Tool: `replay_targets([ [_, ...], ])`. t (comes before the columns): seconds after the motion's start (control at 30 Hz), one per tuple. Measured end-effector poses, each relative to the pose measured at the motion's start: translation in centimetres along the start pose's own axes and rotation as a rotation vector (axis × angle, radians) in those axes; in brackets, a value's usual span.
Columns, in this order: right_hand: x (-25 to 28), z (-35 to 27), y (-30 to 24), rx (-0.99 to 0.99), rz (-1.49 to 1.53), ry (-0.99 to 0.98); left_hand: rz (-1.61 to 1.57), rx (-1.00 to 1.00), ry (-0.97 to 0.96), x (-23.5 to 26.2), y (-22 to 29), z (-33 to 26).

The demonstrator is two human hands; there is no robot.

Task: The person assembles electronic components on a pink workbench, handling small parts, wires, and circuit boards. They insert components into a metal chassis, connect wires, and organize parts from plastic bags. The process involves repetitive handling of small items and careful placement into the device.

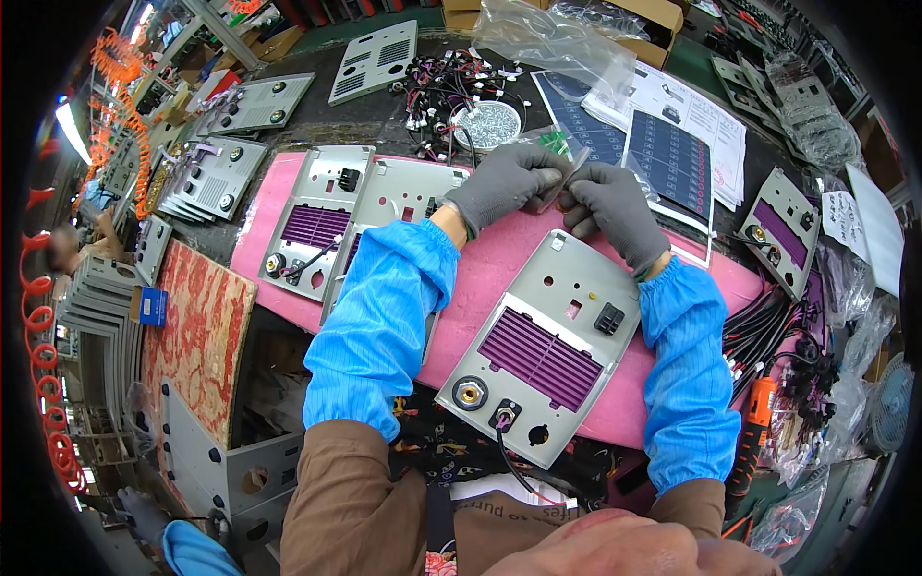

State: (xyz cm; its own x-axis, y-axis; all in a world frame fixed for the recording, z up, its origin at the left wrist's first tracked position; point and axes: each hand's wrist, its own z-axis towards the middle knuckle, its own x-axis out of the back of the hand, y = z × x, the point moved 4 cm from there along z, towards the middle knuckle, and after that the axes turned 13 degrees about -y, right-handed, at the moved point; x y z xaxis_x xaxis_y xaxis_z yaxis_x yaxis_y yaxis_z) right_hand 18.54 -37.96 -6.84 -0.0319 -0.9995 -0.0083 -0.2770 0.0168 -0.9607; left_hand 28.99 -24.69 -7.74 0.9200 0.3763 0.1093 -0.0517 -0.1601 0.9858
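Grey-gloved and blue-sleeved, my left hand [504,187] and my right hand [615,211] come close together above the pink mat [471,278]. Both have their fingers pinched on a small clear plastic bag [578,158]. A green piece [554,142] shows at the bag's far side; its kind is hard to make out. Below my hands, a light grey metal panel [509,389] lies tilted at the mat's near edge. It carries a purple grille [543,355], a black rocker switch [609,319], a brass-centred round connector [470,393] and a socket with a black cable [503,417].
More grey panels [331,178] lie left, partly under my left sleeve. Beyond are wire harnesses [447,91], a dish of screws [487,125] and printed sheets [687,134]. An orange-handled screwdriver [759,403] hangs at right. Another person's gloved hand [144,514] shows at lower left.
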Motion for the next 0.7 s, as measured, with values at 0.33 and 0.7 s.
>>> replay_targets([
  [0.33, -0.2, 0.0, 0.0, 0.032, 0.007, -0.001, 0.142, -0.064, -0.004, -0.5, 0.7, -0.3],
  [0.7, -0.5, -0.1, -0.1, 0.031, 0.069, -0.054, 0.673, -0.148, 0.14, -0.8, 1.6, -0.7],
])
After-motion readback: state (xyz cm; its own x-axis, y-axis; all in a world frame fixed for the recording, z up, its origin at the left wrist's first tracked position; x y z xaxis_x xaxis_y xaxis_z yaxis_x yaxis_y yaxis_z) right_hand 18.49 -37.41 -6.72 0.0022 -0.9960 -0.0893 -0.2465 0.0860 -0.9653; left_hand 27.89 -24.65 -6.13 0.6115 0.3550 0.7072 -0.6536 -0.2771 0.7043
